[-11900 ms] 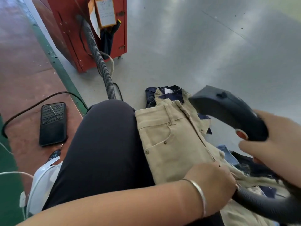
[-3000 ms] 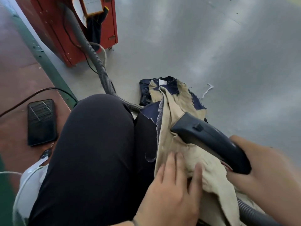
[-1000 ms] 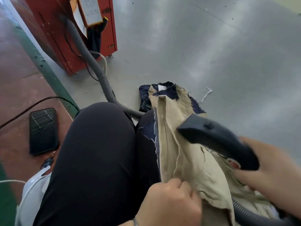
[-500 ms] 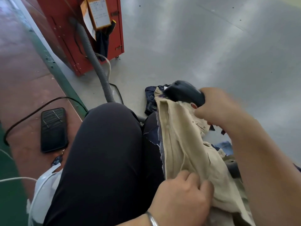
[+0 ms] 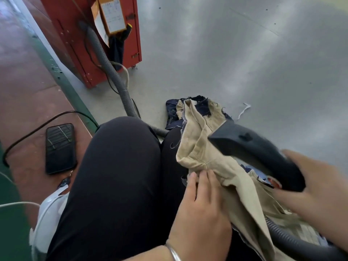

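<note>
No brand or label can be read anywhere on the beige trousers (image 5: 197,140) or the dark suction nozzle (image 5: 254,149). The only writing in sight is on a paper sheet (image 5: 113,16) clipped to the red cabinet (image 5: 75,34) at the far left, and its lines are too small to make out. The trousers lie crumpled over the seated person's lap, on the right side of the black-clad thigh. Their length runs from a far end beyond the knee, where they lie on a dark blue cloth (image 5: 172,110), back to the near right. The nozzle lies slantwise above them. Its long axis runs from near right to far left, and its flat mouth points far-left and sits just over the beige cloth. The right hand (image 5: 316,191), somewhat blurred, is curled round the nozzle's rear end, with a red-nailed fingertip showing under it. The left hand (image 5: 199,210), a thin bangle (image 5: 174,253) at its wrist, lies flat on the trousers with its fingers straight and close together, their tips at a fold. A grey ribbed hose (image 5: 113,72) runs from the cabinet along the grey floor (image 5: 244,53) to the knee. A black phone (image 5: 60,147) lies on the reddish floor at the left, beside a black cable (image 5: 37,127).
</note>
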The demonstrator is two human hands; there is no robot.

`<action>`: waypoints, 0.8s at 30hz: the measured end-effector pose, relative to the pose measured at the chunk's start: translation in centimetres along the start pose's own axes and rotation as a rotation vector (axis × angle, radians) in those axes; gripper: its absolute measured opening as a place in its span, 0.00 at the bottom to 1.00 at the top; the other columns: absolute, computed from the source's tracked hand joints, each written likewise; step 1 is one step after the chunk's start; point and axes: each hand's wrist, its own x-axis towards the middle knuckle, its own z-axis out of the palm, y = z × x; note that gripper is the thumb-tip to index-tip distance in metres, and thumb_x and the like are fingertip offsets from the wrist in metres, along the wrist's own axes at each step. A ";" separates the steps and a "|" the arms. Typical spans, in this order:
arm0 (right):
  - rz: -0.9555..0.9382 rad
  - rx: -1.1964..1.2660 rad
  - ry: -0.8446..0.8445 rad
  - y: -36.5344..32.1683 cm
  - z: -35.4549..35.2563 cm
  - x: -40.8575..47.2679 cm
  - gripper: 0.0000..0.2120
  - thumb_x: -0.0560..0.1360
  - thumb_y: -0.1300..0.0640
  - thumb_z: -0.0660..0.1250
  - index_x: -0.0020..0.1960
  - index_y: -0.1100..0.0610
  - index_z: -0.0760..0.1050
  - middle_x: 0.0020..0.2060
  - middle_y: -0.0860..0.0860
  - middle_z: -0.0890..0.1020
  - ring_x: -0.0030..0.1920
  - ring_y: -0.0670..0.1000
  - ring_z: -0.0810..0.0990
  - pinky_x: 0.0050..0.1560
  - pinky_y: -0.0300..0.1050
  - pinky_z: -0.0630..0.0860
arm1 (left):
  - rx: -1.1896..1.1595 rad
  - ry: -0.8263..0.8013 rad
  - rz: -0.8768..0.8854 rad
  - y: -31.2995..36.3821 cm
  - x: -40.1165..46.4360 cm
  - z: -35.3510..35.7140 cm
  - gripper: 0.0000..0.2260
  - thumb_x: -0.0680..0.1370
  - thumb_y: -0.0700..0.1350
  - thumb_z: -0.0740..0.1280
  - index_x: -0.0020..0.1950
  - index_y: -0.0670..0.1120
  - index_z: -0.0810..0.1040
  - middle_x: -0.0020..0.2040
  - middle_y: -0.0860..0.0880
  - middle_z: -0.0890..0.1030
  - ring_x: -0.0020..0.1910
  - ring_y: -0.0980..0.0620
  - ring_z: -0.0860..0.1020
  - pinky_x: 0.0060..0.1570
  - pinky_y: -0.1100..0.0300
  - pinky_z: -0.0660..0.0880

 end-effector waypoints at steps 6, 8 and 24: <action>-0.044 -0.213 -0.149 -2.0 1.5 0.0 0.16 0.61 0.49 0.65 0.45 0.36 0.65 0.29 0.47 0.76 0.29 0.44 0.73 0.27 0.42 0.65 | 0.064 -0.186 0.079 0.1 0.2 -1.0 0.20 0.72 0.44 0.53 0.50 0.44 0.85 0.50 0.41 0.84 0.49 0.43 0.81 0.50 0.50 0.78; -0.058 -0.208 -0.148 -3.2 2.0 1.4 0.13 0.65 0.52 0.67 0.44 0.39 0.66 0.30 0.45 0.75 0.32 0.42 0.72 0.27 0.41 0.61 | 0.086 -0.190 0.092 -0.1 0.4 -1.0 0.21 0.72 0.43 0.53 0.51 0.43 0.84 0.50 0.40 0.83 0.47 0.43 0.82 0.49 0.52 0.78; -0.079 0.067 0.056 -0.9 -1.8 3.9 0.10 0.62 0.51 0.71 0.41 0.43 0.74 0.27 0.44 0.80 0.22 0.48 0.77 0.27 0.50 0.75 | -0.028 -0.186 -0.024 -0.6 0.4 -0.7 0.20 0.73 0.43 0.55 0.56 0.44 0.83 0.52 0.43 0.83 0.49 0.46 0.83 0.46 0.57 0.79</action>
